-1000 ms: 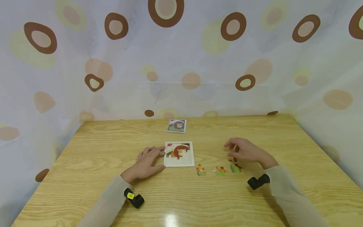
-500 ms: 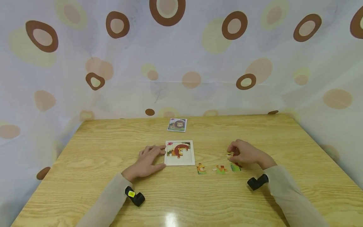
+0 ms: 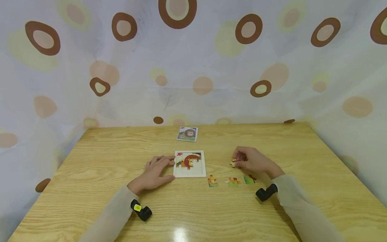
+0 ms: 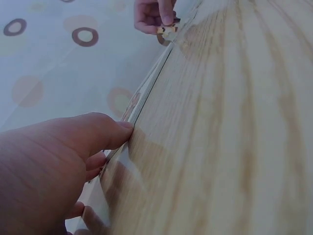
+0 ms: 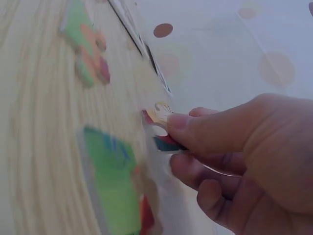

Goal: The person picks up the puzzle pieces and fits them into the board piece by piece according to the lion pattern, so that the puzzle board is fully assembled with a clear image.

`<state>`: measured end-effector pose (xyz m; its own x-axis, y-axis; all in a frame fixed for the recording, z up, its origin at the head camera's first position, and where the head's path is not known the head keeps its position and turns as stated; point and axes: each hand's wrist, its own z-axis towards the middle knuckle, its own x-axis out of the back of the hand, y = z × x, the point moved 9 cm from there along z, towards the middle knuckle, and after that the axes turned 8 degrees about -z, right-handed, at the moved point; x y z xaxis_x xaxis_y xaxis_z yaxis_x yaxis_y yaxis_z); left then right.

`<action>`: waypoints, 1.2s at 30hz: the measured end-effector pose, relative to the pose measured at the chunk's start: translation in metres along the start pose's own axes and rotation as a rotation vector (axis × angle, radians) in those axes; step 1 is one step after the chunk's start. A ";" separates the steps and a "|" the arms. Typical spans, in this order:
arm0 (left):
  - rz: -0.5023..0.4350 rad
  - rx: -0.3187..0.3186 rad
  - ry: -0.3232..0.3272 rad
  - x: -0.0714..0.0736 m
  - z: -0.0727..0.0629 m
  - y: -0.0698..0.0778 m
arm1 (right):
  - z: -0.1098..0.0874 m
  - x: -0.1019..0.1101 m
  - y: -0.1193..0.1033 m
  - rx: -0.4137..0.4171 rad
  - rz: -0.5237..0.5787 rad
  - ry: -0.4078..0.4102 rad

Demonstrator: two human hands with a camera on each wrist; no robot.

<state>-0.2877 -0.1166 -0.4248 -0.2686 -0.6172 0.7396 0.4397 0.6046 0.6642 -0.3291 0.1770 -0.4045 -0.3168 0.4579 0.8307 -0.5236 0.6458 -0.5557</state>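
Observation:
My right hand [image 3: 257, 161] pinches a small jigsaw piece [image 5: 159, 117] between thumb and fingers, above the table to the right of the puzzle tray. The left hand [image 3: 153, 173] lies at the left edge of the white puzzle tray [image 3: 204, 168], its thumb and fingertips touching the frame, fingers fairly straight. Inside the tray a partly assembled lion picture [image 3: 189, 161] fills the upper part, and white base shows below it. Three loose pieces lie in a row in front: an orange-and-green piece [image 3: 213, 180], another orange-and-green piece [image 3: 232, 182] and a mostly green piece [image 3: 249, 179].
Behind the tray lies a small lion picture card [image 3: 187, 134]. A wood-grain table [image 3: 193, 208] spreads around everything, and a white curtain with brown and green spots [image 3: 202, 104] hangs at its back and sides.
The right hand has closed on a piece from behind the green one, lifted it and carried it left toward the tray. The left hand stays at the tray's edge.

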 end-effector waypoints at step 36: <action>-0.007 -0.006 0.007 0.001 -0.001 0.000 | 0.065 -0.048 -0.049 -0.021 0.172 0.076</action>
<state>-0.2870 -0.1173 -0.4242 -0.2656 -0.6245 0.7344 0.4430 0.5975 0.6684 -0.3401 0.0835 -0.4147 -0.3395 0.6066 0.7189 -0.4502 0.5663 -0.6904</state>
